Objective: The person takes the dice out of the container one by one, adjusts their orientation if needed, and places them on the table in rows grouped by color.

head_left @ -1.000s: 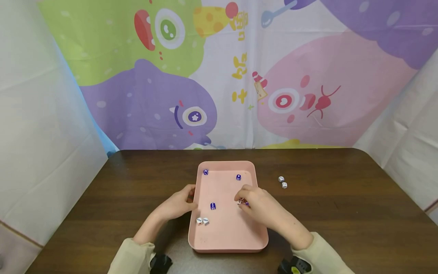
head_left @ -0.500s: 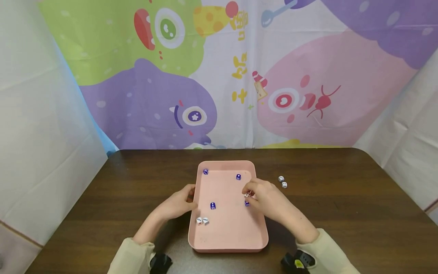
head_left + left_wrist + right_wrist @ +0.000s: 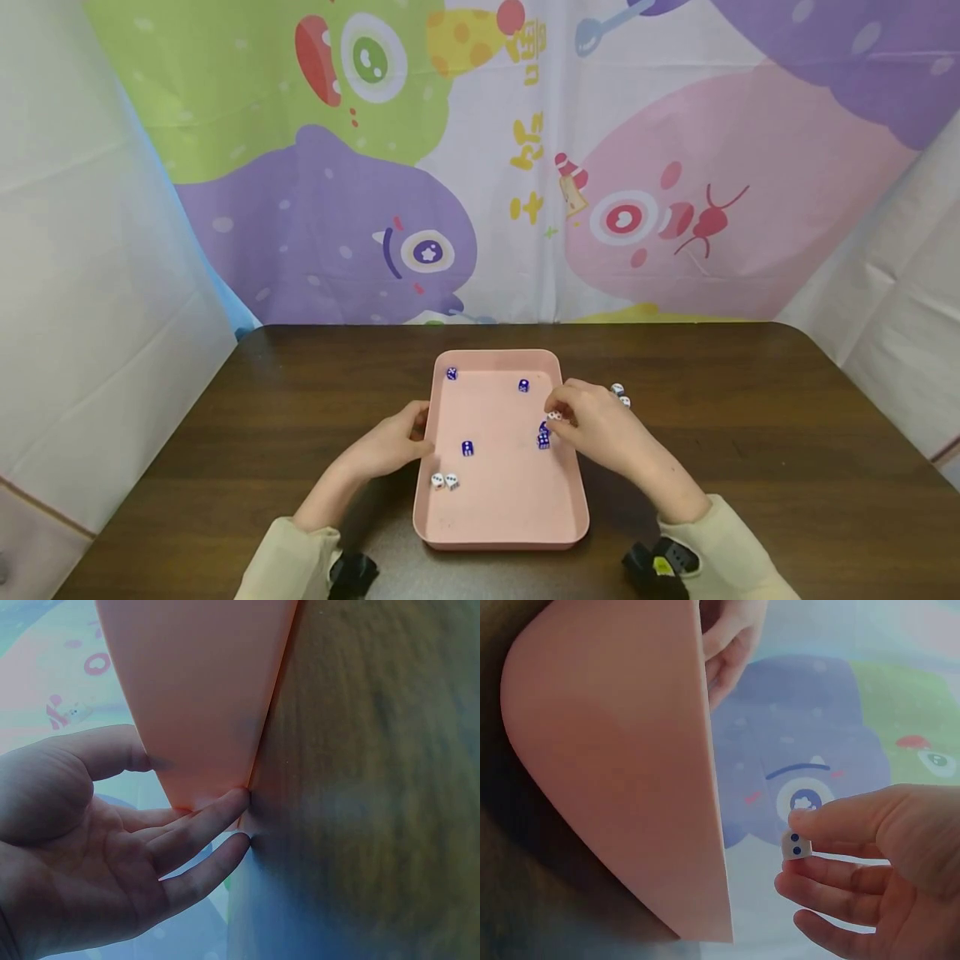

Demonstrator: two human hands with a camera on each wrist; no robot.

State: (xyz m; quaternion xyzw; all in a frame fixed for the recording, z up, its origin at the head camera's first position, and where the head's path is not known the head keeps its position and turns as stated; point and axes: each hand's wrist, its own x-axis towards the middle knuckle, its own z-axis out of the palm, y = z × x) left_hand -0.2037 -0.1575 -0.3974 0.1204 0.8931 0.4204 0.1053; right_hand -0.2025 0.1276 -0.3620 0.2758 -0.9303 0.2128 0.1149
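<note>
Between the thumb and fingers of my right hand [image 3: 603, 425] a white die [image 3: 796, 845] is pinched, two blue dots facing the right wrist camera. That hand is at the right rim of the pink tray [image 3: 502, 529]. Just below its fingertips, blue dice [image 3: 543, 442] lie close together on the tray floor. My left hand [image 3: 386, 443] touches the tray's left wall with loosely extended fingers; the left wrist view shows its fingertips [image 3: 238, 799] against the wall's outside. White dice [image 3: 452, 481] sit side by side near the tray's left wall.
Elsewhere in the tray are a blue die [image 3: 452, 373] at the far left corner, another blue die [image 3: 523, 386] at the far right and a third blue die [image 3: 467, 448] left of middle. Two white dice [image 3: 617, 389] lie on the dark wooden table [image 3: 720, 367], partly behind my right hand.
My right hand has moved right and away from me with the white die, from inside the tray to its right rim. Blue dice beneath it have come into view. My left hand stays put.
</note>
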